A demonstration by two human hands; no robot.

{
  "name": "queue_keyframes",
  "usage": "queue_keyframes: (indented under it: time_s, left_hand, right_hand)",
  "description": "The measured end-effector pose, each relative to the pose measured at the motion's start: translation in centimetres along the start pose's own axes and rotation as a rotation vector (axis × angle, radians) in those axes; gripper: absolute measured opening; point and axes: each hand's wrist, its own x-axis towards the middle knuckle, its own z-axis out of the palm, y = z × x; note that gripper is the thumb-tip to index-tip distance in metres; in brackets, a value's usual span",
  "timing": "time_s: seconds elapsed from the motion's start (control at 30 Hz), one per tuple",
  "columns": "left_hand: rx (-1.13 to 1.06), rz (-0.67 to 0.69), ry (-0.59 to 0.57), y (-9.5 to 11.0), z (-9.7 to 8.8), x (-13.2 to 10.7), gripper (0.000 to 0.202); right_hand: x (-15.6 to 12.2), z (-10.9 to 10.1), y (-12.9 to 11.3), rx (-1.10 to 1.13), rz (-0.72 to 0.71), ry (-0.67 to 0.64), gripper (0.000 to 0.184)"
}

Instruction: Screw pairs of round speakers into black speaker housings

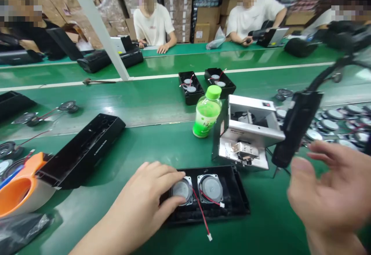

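Electronics factory line, green conveyor belt (162, 106), speaker drivers (330, 124), stacked cartons (179, 11)

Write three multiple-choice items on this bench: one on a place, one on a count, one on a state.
1. What is the left hand on?
A. a cardboard carton
B. a speaker
C. the steel case

2. How many speakers sit in the black housing?
A. one
B. four
C. two

3. The green bottle is:
A. capped
B. uncapped
C. crushed

1 B: fingers rest on its rim.
2 C: two sit side by side.
3 A: a green cap tops it.
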Motion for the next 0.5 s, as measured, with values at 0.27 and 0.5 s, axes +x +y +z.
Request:
queue_keyframes:
  time_s: [0.27,0.5]
  left_hand:
    - [0.081,0.125,-0.133,3.7,2.0,3.3,0.047]
    - [0.039,0.003,-0.355,3.7,2.4,6.1,0.059]
  right_hand:
    - [2.9,2.7,5.9,0.364,0.476,-0.291,0.068]
    - [3.1,-0.2,4.7,0.864,0.576,-0.325,0.058]
